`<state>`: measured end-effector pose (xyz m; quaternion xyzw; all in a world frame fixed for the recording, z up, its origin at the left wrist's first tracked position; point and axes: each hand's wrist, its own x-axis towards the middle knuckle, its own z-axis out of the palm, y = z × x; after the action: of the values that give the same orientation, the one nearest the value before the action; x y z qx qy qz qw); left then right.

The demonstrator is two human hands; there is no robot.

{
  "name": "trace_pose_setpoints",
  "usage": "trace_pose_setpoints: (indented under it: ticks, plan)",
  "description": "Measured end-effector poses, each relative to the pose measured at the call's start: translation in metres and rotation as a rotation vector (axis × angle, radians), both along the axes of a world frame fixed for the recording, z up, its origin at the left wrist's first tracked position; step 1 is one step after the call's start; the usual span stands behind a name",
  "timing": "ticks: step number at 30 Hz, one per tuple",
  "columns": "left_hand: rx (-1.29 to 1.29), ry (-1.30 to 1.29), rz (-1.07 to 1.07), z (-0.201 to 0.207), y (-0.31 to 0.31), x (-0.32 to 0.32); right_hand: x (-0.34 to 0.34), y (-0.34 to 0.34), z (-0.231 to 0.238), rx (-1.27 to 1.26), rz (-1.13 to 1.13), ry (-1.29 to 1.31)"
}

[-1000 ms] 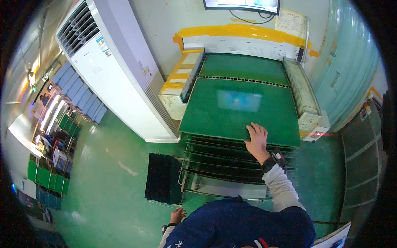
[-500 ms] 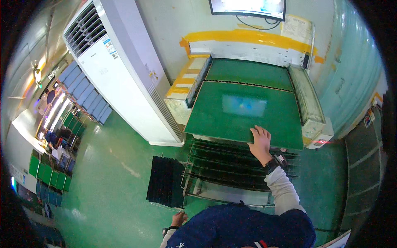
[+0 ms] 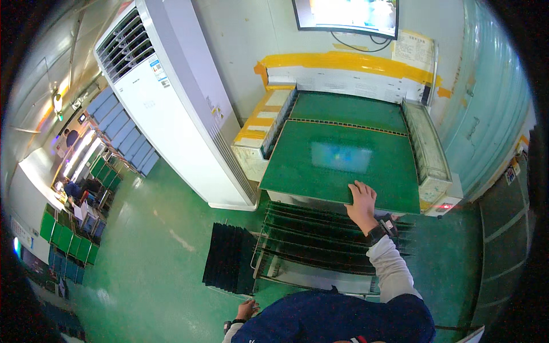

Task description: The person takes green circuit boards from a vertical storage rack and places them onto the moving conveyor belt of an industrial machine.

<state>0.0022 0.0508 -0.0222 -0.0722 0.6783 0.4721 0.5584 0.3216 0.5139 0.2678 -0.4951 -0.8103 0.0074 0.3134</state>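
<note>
A large flat green panel (image 3: 343, 163) lies on a waist-high machine bed, its near edge reaching out toward me. My right hand (image 3: 362, 206) rests on that near edge, fingers stretched over the panel's top and pointing away from me. Behind it lies a second green panel (image 3: 350, 108), with a narrow dark slotted strip between the two. Low at my left side hangs my left hand (image 3: 247, 309), its fingers curled in and no object visible in them. It is nearest to a black ribbed stack (image 3: 230, 258) on the floor.
Below the panel's edge stands a rack of dark slats (image 3: 314, 231). A tall white air conditioner (image 3: 171, 108) rises at the left. Taped side housings (image 3: 266, 117) flank the bed, and a screen (image 3: 347, 14) hangs above. Far left, a person (image 3: 71, 188) sits near green panels.
The whole view has shifted slightly, so the scene sits a little lower in the picture. My right hand stays on the panel's near edge, and my left hand remains low beside me.
</note>
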Motion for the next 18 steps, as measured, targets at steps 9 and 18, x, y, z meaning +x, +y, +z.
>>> trace_pose_setpoints:
  ticks: [9, 18]
  plan:
    - [0.008, 0.009, -0.034, -0.003, 0.000, 0.000, -0.001, 0.007, -0.003, -0.008, -0.020, -0.014]
    - [-0.012, 0.033, -0.048, 0.011, 0.006, 0.003, 0.002, 0.019, -0.009, -0.033, -0.041, -0.062]
